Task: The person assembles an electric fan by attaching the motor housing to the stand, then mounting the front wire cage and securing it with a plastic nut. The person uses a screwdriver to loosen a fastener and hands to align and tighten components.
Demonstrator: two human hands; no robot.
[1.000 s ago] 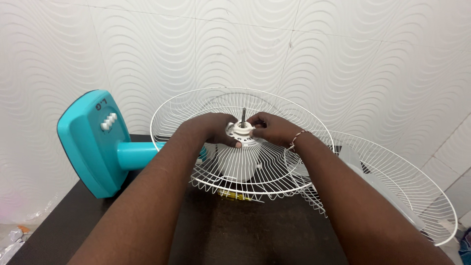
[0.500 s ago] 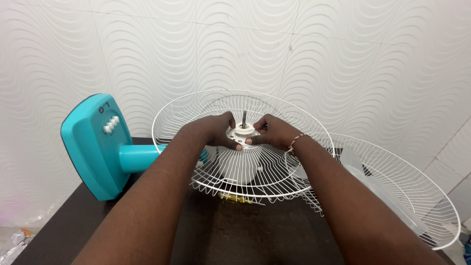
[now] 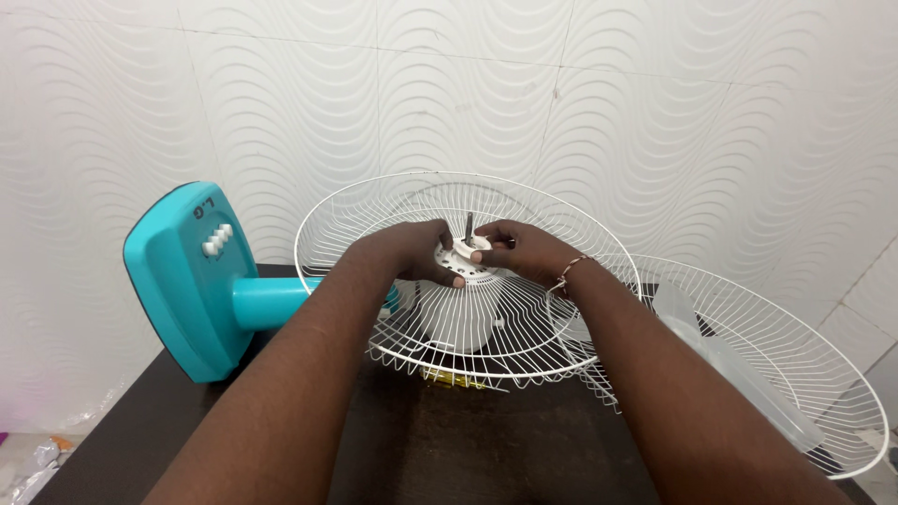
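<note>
A table fan lies on its back on a dark table [image 3: 468, 449]. Its white wire rear guard [image 3: 374, 201] faces up like a bowl, with the metal motor shaft [image 3: 469, 227] standing in the middle. My left hand [image 3: 412, 251] and my right hand [image 3: 514, 251] meet at the centre, fingers pinching the white round plastic nut [image 3: 465, 259] around the shaft. The white motor housing [image 3: 454, 318] shows under the wires. A thin bracelet circles my right wrist.
The fan's teal base [image 3: 182, 281] with white buttons stands on edge at the left, joined by a teal stem [image 3: 271, 301]. A second white wire guard [image 3: 804, 374] lies at the right with a clear fan blade [image 3: 720, 360] in it. A white wavy-tiled wall [image 3: 468, 93] rises behind.
My right hand's fingers have shifted around the nut, from beside the shaft to over its front edge. The left hand stays on the nut's left side. The view drifted slightly.
</note>
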